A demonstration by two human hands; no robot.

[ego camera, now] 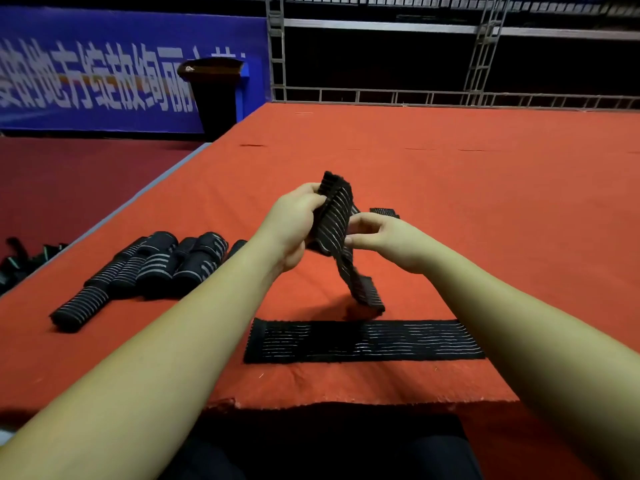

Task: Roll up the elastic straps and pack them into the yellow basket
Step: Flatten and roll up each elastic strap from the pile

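A black elastic strap with thin white stripes (334,223) is held up above the orange cloth. My left hand (294,223) grips its upper part and my right hand (384,237) pinches it from the right. Its loose end (367,292) hangs down toward the table. A second strap (363,341) lies flat and unrolled on the cloth below my hands. Several rolled straps (152,265) lie in a cluster at the left. No yellow basket is in view.
The orange cloth (450,188) covers a large raised surface; its left edge runs diagonally past the rolls. A small dark strap piece (384,212) lies behind my right hand. More dark straps (17,261) lie off the left edge. A blue banner and metal trusses stand behind.
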